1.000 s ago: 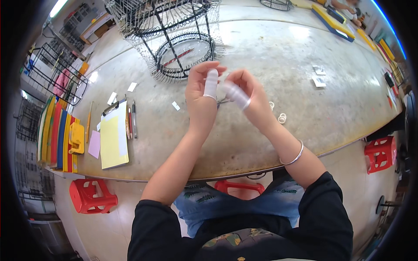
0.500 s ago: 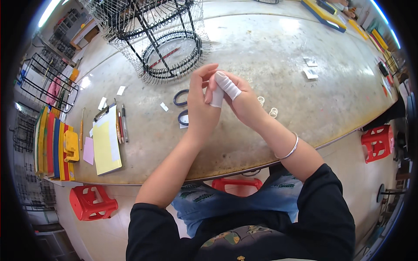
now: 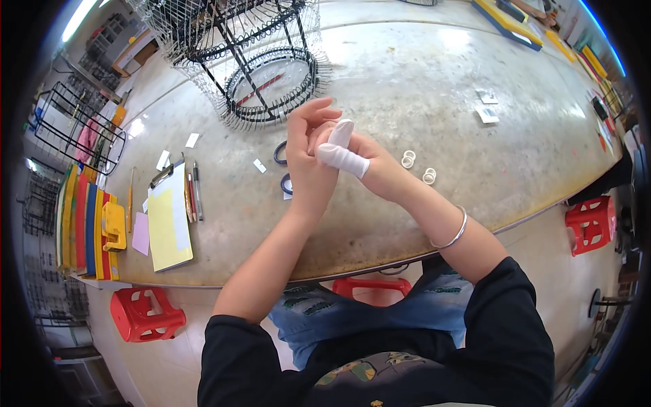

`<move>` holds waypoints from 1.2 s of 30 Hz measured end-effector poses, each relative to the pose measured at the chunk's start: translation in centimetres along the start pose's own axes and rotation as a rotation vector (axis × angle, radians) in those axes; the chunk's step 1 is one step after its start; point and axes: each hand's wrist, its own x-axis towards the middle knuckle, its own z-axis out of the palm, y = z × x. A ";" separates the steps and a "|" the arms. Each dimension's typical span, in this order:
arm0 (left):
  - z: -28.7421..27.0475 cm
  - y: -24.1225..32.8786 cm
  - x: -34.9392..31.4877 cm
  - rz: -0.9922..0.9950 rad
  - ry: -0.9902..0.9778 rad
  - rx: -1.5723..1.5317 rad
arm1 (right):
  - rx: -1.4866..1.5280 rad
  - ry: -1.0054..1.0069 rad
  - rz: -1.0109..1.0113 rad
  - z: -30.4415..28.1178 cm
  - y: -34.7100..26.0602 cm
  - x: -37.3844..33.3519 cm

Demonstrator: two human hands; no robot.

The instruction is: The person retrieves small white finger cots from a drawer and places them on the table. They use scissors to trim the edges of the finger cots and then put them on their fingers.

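My hands meet above the table's near middle. The fingers of my left hand [image 3: 308, 152] curl loosely around the fingertips of my right hand [image 3: 381, 166]. My right thumb wears a white finger cot [image 3: 344, 160] and lies across toward the left palm. Behind it, a second white finger cot [image 3: 342, 131] points upward, apparently on my left thumb. Most right fingers are bent and hidden inside the left hand, so what they grip does not show. Several rolled white finger cots [image 3: 428, 176] lie on the table to the right. Dark-handled scissors [image 3: 280, 152] are partly hidden behind my left hand.
A black wire rack [image 3: 268, 88] with many thin hooks stands at the back left of the table [image 3: 407, 224]. At left are a clipboard [image 3: 163, 227], pens [image 3: 196, 193], a yellow hole punch [image 3: 112, 227] and upright folders [image 3: 83, 227]. Small white packets [image 3: 487, 115] lie at right.
My hands have turned against each other. The right thumb has swung down and left from its upright slant, and the other covered fingertip now shows above it.
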 end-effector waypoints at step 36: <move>0.2 -1.1 1.2 0.509 -0.217 0.551 | -0.031 0.386 0.394 -8.3 -1.1 0.5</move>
